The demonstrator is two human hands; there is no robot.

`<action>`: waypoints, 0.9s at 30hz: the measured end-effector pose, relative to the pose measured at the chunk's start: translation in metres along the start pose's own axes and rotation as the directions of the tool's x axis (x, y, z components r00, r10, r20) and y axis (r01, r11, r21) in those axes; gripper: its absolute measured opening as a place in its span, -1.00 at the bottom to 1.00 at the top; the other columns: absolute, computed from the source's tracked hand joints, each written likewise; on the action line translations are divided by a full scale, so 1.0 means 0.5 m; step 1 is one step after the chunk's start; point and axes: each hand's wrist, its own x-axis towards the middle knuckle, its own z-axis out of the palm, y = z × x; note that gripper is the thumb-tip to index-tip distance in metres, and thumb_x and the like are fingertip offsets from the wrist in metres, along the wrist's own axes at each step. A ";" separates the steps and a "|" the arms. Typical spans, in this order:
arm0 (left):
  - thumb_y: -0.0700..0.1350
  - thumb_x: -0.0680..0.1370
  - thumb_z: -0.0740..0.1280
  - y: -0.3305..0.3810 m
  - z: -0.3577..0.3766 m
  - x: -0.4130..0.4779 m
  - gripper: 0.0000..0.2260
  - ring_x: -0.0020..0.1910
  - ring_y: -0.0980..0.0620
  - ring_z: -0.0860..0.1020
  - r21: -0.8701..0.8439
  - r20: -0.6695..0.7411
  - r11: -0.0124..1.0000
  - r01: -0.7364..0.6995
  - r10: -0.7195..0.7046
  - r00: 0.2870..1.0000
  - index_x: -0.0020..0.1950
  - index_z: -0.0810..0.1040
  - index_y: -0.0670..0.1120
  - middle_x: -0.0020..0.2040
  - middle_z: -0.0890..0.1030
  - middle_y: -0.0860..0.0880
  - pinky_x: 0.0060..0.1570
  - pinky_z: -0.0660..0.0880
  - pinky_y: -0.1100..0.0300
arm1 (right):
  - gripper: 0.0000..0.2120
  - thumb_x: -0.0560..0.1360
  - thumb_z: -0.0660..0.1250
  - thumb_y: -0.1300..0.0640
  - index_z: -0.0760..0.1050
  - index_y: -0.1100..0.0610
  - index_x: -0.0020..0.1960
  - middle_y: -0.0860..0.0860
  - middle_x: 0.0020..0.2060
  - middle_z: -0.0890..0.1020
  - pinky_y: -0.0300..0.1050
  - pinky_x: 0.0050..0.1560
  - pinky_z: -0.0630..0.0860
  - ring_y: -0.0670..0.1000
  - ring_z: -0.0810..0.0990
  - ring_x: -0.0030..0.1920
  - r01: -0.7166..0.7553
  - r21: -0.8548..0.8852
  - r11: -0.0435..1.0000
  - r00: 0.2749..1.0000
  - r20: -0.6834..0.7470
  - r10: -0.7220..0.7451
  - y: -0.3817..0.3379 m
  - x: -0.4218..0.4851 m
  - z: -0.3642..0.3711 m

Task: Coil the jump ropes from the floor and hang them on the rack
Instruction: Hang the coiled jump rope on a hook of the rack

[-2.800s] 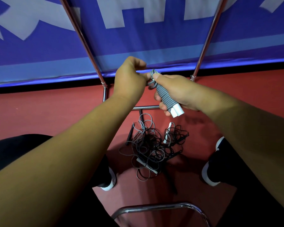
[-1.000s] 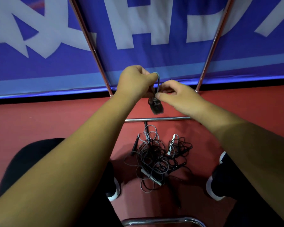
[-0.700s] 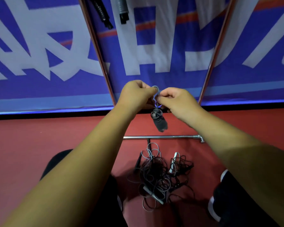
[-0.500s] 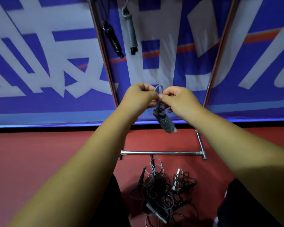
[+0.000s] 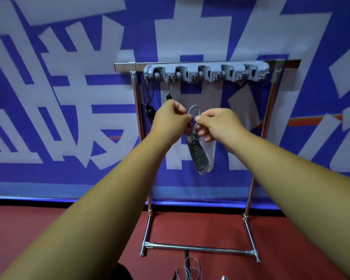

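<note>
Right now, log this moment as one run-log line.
left hand: pinches loop | right hand: pinches loop | coiled jump rope: dangles below hands | rack: two hung ropes, leftmost hooks | step: hanging not yet done

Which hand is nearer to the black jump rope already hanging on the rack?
Left. The left hand is just right of the black jump rope; the right hand is farther right, past the coiled rope both hands pinch.

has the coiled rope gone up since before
Yes, upward. The coiled rope was level with the rack's bottom bar; now, pinched by the left hand and right hand, it hangs far above it, under the hook strip.
</note>
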 end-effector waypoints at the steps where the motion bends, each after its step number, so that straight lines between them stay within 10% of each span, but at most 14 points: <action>1: -0.29 0.56 0.41 0.010 -0.001 0.016 -0.89 -0.27 -0.10 0.72 0.021 -0.012 1.000 -0.015 0.016 1.000 0.00 0.51 -0.17 -0.16 0.70 -0.20 -0.39 0.57 0.15 | -0.86 0.64 0.43 0.13 0.67 0.16 -0.05 0.07 -0.23 0.75 -0.08 -0.30 0.60 0.00 0.71 -0.27 -0.005 0.013 1.000 1.000 -0.002 0.005 -0.015 0.015 -0.003; 8: -0.23 0.55 0.43 0.048 0.010 0.140 -0.89 -0.21 -0.07 0.73 0.058 -0.071 0.993 -0.099 0.103 0.992 -0.07 0.58 -0.02 -0.18 0.70 -0.06 -0.13 0.70 -0.16 | -0.90 0.65 0.42 0.21 0.63 0.19 -0.05 0.14 -0.20 0.69 -0.13 -0.33 0.59 -0.01 0.65 -0.31 -0.050 0.136 0.989 0.997 -0.045 0.057 -0.100 0.102 -0.017; 27: -0.18 0.47 0.27 0.028 0.056 0.234 -0.70 -0.18 0.00 0.72 0.073 -0.108 0.997 -0.015 0.023 0.994 0.08 0.71 0.05 -0.09 0.73 0.04 -0.09 0.70 0.01 | -0.84 0.67 0.34 0.27 0.66 0.28 0.16 0.08 -0.22 0.67 -0.17 -0.37 0.57 -0.04 0.61 -0.34 -0.149 0.015 0.989 0.985 -0.082 0.149 -0.105 0.251 -0.001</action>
